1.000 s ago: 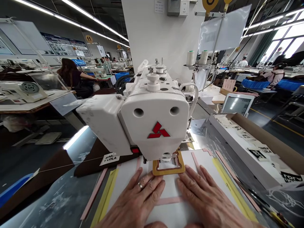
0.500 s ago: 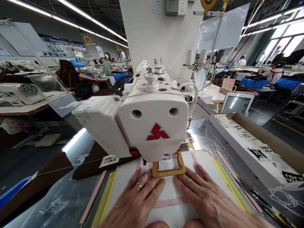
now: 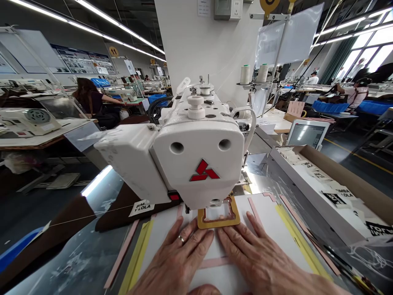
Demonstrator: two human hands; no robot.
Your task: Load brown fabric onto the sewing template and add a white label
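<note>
Just nearside of the mustard-yellow rectangular frame [image 3: 219, 224], the left hand [image 3: 181, 254] and right hand [image 3: 251, 255] were laid palm-down on a flat white sheet [image 3: 272, 218], fingers extended, nothing grasped.

A grey metal electrical box [image 3: 221, 10] is mounted on the white rectangular pillar [image 3: 188, 49] facing me. To its left: a round yellow sign [image 3: 113, 51] marked 11, and a cream sewing machine [image 3: 26, 121] set on a white tabletop [image 3: 66, 130]; a person in a dark top [image 3: 96, 100] sits beyond. To its right: a blue plastic bin [image 3: 328, 107], positioned below a dark green curtain [image 3: 340, 55] beside a bright paned window [image 3: 379, 32].
</note>
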